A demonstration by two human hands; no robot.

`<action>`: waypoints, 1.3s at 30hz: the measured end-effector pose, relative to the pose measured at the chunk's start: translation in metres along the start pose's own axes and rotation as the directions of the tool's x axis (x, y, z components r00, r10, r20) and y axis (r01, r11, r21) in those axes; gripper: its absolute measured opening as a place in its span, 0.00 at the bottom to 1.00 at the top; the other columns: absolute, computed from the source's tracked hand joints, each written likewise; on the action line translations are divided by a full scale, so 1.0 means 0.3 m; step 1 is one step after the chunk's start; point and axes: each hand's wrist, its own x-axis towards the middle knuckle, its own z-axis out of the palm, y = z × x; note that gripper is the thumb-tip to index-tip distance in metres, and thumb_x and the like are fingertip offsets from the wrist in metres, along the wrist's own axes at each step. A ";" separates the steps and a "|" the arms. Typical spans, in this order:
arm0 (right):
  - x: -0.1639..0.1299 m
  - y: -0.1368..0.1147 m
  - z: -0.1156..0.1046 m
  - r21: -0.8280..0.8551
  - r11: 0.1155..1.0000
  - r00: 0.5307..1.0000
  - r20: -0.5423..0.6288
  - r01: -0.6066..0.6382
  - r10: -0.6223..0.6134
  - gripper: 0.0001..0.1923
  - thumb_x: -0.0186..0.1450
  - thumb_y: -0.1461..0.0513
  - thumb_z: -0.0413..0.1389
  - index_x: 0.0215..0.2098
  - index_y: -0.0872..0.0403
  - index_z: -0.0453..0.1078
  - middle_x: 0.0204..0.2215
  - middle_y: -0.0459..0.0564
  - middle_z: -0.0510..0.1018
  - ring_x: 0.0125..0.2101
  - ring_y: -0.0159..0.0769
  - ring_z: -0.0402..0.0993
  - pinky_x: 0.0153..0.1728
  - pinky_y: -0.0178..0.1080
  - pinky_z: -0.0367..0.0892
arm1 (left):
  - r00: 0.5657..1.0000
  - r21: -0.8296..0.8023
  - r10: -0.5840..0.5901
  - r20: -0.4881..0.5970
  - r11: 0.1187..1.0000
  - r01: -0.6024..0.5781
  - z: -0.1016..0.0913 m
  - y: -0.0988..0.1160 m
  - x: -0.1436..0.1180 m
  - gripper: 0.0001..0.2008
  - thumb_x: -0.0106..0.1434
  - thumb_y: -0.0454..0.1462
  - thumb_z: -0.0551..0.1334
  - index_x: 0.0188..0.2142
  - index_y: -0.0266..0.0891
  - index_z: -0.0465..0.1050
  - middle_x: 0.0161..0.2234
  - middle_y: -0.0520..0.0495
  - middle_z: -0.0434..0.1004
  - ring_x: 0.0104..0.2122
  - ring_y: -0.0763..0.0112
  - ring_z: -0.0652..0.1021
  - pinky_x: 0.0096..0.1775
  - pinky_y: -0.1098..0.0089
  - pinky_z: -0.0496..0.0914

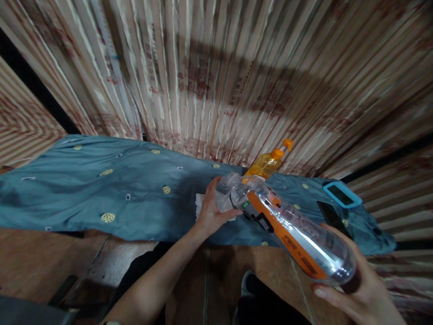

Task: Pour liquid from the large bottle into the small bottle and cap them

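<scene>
A large clear plastic bottle [297, 234] with an orange and grey label lies tilted across the view, its base to the lower right and its neck end to the upper left. My right hand [361, 284] is closed around the base. At the neck end, my left hand [211, 212] is curled around a clear plastic container [225, 194], mostly hidden by the fingers. The bottle's neck overlaps this container; whether they touch I cannot tell. Beneath my left hand is a piece of white tissue [199, 205] on the cloth-covered table.
A yellow pump bottle [265, 164] with an orange top stands behind the clear bottle. To the right lie a light-blue framed device [341, 194] and a dark phone-like slab [329, 214]. A teal cloth [77, 180] covers the narrow table; a pleated curtain [203, 81] hangs behind it.
</scene>
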 end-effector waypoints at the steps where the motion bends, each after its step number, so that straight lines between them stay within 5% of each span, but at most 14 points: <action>1: -0.007 0.010 -0.001 0.004 1.000 1.000 0.003 -0.006 0.006 0.46 0.61 0.50 0.70 0.70 0.50 0.55 0.63 0.54 0.69 0.58 0.49 0.73 0.53 0.35 0.74 | 1.000 -0.001 -0.004 0.003 1.000 0.004 0.000 0.001 0.000 0.56 0.45 0.56 0.78 0.66 0.39 0.57 0.66 0.31 0.64 0.66 0.40 0.67 0.67 0.41 0.59; 18: -0.032 0.014 -0.007 0.036 0.996 0.997 -0.014 -0.081 0.081 0.49 0.59 0.49 0.71 0.72 0.50 0.56 0.65 0.55 0.66 0.60 0.53 0.70 0.55 0.39 0.73 | 1.000 -0.016 -0.003 0.013 1.000 0.004 0.000 -0.001 -0.003 0.55 0.46 0.55 0.77 0.67 0.41 0.56 0.66 0.32 0.64 0.67 0.39 0.66 0.68 0.39 0.57; 29: -0.030 0.022 -0.007 -0.052 0.999 1.000 -0.004 0.013 -0.013 0.47 0.62 0.49 0.68 0.73 0.46 0.53 0.65 0.51 0.67 0.59 0.48 0.71 0.55 0.36 0.72 | 1.000 -0.023 -0.016 0.018 1.000 0.016 -0.002 0.007 -0.001 0.55 0.46 0.56 0.77 0.66 0.42 0.57 0.65 0.32 0.64 0.67 0.40 0.65 0.68 0.39 0.57; 39: -0.038 0.020 -0.006 0.029 0.995 0.995 -0.026 -0.092 0.093 0.48 0.58 0.48 0.71 0.70 0.48 0.58 0.63 0.53 0.69 0.59 0.53 0.71 0.55 0.39 0.73 | 1.000 0.000 -0.025 0.005 1.000 0.025 -0.002 0.012 0.001 0.55 0.44 0.52 0.79 0.66 0.42 0.58 0.66 0.33 0.64 0.67 0.39 0.66 0.68 0.39 0.57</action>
